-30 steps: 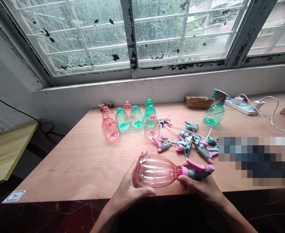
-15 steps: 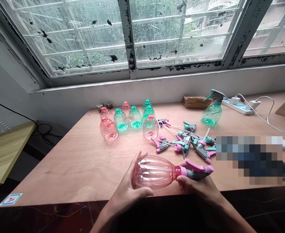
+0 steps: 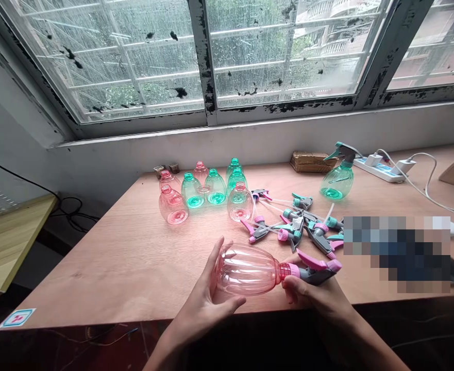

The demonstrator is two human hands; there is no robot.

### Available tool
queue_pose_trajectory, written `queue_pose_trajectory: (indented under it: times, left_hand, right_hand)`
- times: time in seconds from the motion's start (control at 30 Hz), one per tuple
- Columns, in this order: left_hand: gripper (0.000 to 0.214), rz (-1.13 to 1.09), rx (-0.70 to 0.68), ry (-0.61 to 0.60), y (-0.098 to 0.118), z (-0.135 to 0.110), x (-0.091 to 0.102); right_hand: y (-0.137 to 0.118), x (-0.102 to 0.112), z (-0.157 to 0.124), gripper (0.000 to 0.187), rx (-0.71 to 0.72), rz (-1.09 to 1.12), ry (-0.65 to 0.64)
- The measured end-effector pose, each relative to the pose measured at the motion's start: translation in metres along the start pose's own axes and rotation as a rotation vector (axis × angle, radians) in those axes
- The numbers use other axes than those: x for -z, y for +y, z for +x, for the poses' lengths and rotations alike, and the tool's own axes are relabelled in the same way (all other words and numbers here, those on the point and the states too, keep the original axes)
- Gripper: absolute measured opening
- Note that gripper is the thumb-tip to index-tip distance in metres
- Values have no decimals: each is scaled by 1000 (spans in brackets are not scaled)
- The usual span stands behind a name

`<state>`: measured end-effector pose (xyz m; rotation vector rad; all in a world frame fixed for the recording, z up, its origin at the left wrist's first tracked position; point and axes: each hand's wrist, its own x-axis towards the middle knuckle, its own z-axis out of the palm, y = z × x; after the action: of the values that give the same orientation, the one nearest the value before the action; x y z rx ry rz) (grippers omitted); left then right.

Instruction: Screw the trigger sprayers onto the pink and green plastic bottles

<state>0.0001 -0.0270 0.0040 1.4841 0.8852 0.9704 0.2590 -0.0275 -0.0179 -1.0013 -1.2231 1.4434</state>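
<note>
A light plywood bench [image 3: 106,268] carries standing clear pink and green plastic bottles [image 3: 203,193] and a loose pile of grey, pink and teal trigger sprayer heads [image 3: 292,226]. Over its near edge, a ribbed transparent pink plastic bottle [image 3: 246,270] lies sideways, grasped in both hands: the left hand [image 3: 201,304] cups the body; the right hand [image 3: 307,296] clasps the neck below a grey-and-pink trigger sprayer head [image 3: 315,275].
</note>
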Motion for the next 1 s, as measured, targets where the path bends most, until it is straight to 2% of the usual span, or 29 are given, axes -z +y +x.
queue_pose_trajectory:
  times: [0.1,0.23,0.37,0.47,0.6,0.67,0.73,0.8,0.93,1.0]
  left_hand:
    - [103,-14,-2,4,0,-1,1]
    - [91,-125,36,29,1,1,1]
    - [101,-122,45,10,1,2,-1]
    - [99,-103,14,-12,0,1,0]
    - [114,-129,28,-6,0,0,1]
    - [108,-144,55,8,2,1,1]
    - [101,-122,74,23,4,2,0]
    - [105,-92,77,29,4,2,-2]
    - [104,-51,21,15,3,2,-4]
    - [114,-7,30,14,4,0,-4]
  right_hand:
    - [-1,-2,-2,30,-12,-25,19]
    - [-2,-3,-2,31,-11,-36,23]
    - [-1,-2,-1,32,28,13,14]
    - [0,-2,-1,34,11,23,18]
    - [1,-3,-2,34,-21,-13,30]
    - [1,-3,-2,34,-31,-13,31]
    - [0,-4,-2,35,-36,-15,34]
    - [-1,-3,-1,36,-31,-7,40]
    - [-2,-3,-1,37,-22,15,33]
    - [-3,-4,-1,36,-29,-5,42]
